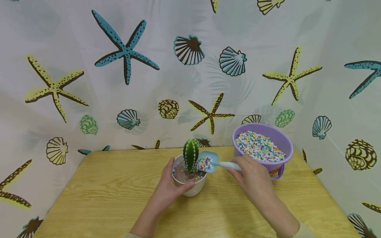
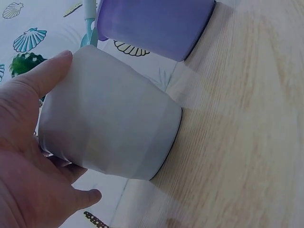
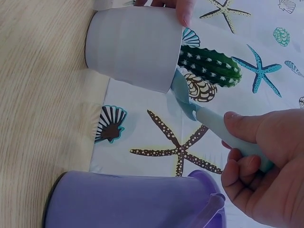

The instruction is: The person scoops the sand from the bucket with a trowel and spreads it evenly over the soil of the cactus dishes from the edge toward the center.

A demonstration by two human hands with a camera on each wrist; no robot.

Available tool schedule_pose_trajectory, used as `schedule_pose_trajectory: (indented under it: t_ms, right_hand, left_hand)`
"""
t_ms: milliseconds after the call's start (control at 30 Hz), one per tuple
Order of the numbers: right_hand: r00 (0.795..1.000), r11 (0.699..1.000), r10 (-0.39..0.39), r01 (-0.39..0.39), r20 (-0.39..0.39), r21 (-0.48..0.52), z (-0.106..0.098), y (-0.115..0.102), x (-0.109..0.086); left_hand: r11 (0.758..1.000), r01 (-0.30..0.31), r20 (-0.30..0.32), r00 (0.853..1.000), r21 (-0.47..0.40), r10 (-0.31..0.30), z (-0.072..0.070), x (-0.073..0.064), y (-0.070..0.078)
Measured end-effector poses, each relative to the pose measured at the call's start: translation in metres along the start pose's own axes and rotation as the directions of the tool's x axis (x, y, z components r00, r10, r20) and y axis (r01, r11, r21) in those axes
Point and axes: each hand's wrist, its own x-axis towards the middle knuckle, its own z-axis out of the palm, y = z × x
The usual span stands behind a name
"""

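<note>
Steadying the white pot (image 1: 196, 190) on the wooden table (image 1: 125, 185), the left hand (image 1: 169, 188) clasps its rim, a sound hold on something probably stiff and light (the smooth wall might slip). The right hand (image 1: 253, 177) grips the handle of the pale-blue scoop (image 1: 213, 158), its loose beads (image 1: 205, 163) likely easily spilled beside the cactus (image 1: 190, 153).

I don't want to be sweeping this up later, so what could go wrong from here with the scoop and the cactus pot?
Some colored beads could spill onto the table, since the blue scoop carries them right at the edge of the white pot. The scoop might also bump the cactus, which stands close to its load. And the pot could shift if the left hand loosened its hold.
</note>
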Motion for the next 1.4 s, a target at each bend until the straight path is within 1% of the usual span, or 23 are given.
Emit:
schedule_pose_trajectory:
  t_ms: [133,200,267,433,500,700,800,900,1033,1100,1300,1400]
  right_hand:
    - [1.000,1.000,-0.001,0.001,-0.002,-0.009,0.000,-0.001,0.000]
    - [1.000,1.000,-0.005,0.005,-0.001,-0.011,0.000,-0.002,0.000]
    - [1.000,1.000,-0.010,0.010,-0.002,-0.010,0.000,-0.002,0.001]
    - [0.999,0.999,-0.031,0.031,-0.020,-0.023,0.001,-0.002,0.001]
    - [0.999,0.999,-0.040,0.039,-0.029,-0.029,0.001,-0.002,0.001]
    - [0.997,0.998,-0.059,0.058,-0.043,-0.035,0.002,-0.001,0.001]
    - [0.997,0.997,-0.067,0.065,-0.049,-0.036,0.002,0.000,0.001]
    - [0.996,0.997,-0.072,0.071,-0.057,-0.035,0.003,0.000,0.001]
    - [0.995,0.996,-0.077,0.075,-0.062,-0.040,0.003,0.000,0.001]
    - [0.995,0.996,-0.077,0.075,-0.062,-0.045,0.003,-0.001,0.002]
    - [0.994,0.995,-0.083,0.080,-0.065,-0.056,0.004,-0.001,0.002]
    - [0.994,0.995,-0.088,0.085,-0.069,-0.056,0.004,-0.001,0.002]
  left_hand:
    - [1.000,-0.008,-0.027,1.000,0.029,0.009,0.004,-0.001,0.000]
    - [0.999,-0.007,-0.030,1.000,0.038,0.009,0.004,-0.002,0.001]
    - [0.999,-0.005,-0.024,1.000,0.035,0.006,0.002,-0.002,0.002]
    - [0.999,0.012,0.022,1.000,-0.034,-0.011,-0.004,-0.002,0.003]
    - [0.999,0.023,0.030,0.999,-0.047,-0.022,-0.005,-0.002,0.002]
    - [1.000,0.019,0.004,1.000,-0.001,-0.019,-0.001,-0.003,0.003]
    - [1.000,0.014,0.005,1.000,0.009,-0.014,-0.001,-0.003,0.003]
    - [1.000,0.009,0.018,1.000,-0.005,-0.009,-0.003,-0.003,0.004]
    - [0.999,0.009,0.042,0.999,-0.050,-0.007,-0.006,-0.003,0.005]
    - [0.998,0.013,0.046,0.999,-0.054,-0.010,-0.006,-0.003,0.005]
    - [0.999,0.017,0.023,1.000,-0.032,-0.016,-0.002,-0.004,0.007]
    - [1.000,0.013,0.028,1.000,-0.026,-0.012,-0.001,-0.004,0.007]
